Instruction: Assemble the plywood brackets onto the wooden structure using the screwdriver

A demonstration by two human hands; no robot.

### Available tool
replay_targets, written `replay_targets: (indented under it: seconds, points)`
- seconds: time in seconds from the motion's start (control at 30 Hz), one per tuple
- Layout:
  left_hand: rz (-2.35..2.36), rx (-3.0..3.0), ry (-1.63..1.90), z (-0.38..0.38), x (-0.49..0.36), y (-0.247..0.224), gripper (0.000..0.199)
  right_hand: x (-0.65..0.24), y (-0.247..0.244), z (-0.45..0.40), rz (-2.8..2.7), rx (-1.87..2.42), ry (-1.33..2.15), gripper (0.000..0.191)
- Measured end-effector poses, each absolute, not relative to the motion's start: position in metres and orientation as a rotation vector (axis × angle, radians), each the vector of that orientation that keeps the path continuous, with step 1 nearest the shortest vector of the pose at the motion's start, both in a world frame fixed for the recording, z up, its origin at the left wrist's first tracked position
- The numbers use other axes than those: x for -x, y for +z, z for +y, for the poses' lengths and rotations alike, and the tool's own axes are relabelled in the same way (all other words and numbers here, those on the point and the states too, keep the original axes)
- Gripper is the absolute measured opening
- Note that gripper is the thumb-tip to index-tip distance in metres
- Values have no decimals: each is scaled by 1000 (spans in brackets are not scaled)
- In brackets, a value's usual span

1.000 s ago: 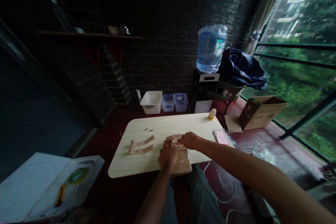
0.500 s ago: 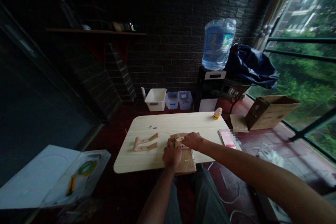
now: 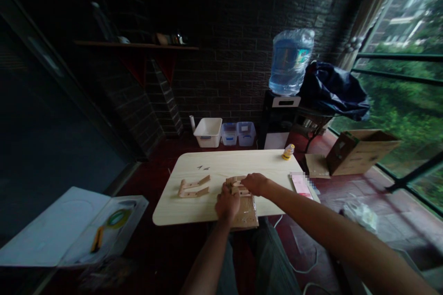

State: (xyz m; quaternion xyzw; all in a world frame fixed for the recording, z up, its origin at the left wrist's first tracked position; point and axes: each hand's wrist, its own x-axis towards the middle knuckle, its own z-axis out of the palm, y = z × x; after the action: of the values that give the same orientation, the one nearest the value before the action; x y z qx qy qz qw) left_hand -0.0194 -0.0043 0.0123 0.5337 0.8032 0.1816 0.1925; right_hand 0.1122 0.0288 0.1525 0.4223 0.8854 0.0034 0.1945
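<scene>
On the pale table (image 3: 207, 159), a wooden bracket-like piece (image 3: 236, 190) lies over a flat cardboard sheet (image 3: 246, 212) wrapped in clear tape. My left hand (image 3: 228, 203) is closed on the near left side of this piece. Over its right side, my right hand (image 3: 255, 184) is closed in a fist; what its fingers hold is hidden. To the left rests a similar U-shaped wooden piece (image 3: 194, 187) with two arms and small holes. Behind that one are two small dark bits (image 3: 203, 167), too small to name.
At the table's far right corner stands a yellow-capped clear bottle (image 3: 288, 152); a pink-and-white packet (image 3: 300, 184) lies on the right edge. An open white case (image 3: 126, 221) is at the lower left. Beyond are plastic bins (image 3: 207, 133), a water dispenser (image 3: 278, 120) and a cardboard box (image 3: 360, 152).
The camera view has shifted slightly, so the surroundings sit a little further right and lower. Both hands stay at the wooden piece with hardly any visible movement.
</scene>
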Motion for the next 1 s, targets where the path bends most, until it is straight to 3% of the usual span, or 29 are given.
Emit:
replay_targets:
  seconds: [0.2,0.5,0.83,1.0]
  points:
    - [2261,-1465,499,-4,19,11,68,-116,155,31,2549,-1009,111,26]
    - [2228,-1463,487,-1,20,9,68,-130,146,35,2563,-1128,37,28]
    - [2239,-1481,459,-4,18,13,67,-128,145,24,2527,-1173,5,41]
    - [2238,-1506,477,-4,18,12,66,-125,153,26,2540,-1003,129,26]
